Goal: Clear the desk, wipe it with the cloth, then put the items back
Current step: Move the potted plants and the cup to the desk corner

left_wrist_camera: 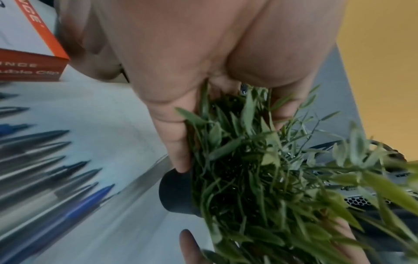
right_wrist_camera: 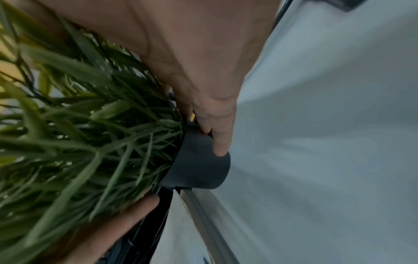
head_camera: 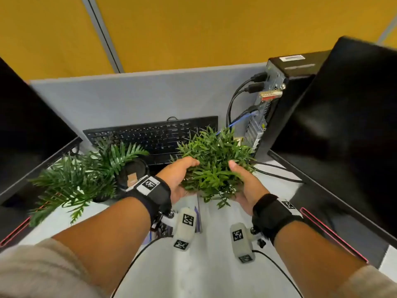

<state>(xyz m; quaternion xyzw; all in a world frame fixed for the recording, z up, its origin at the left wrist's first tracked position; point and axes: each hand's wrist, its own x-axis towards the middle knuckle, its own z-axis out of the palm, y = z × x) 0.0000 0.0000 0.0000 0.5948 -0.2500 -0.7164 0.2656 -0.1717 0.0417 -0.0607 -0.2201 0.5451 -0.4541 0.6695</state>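
Holding the potted plant (head_camera: pixel 212 162) with fingers (right_wrist_camera: pixel 220 142) of both my hands; keyboard (head_camera: pixel 154 136) beyond them, wiping not yet begun.

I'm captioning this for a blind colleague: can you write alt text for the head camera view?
Both hands, left hand and right hand, cup a small potted plant above a pale desk. A second plant stands to the left, a black keyboard behind, with dark monitors at both sides.
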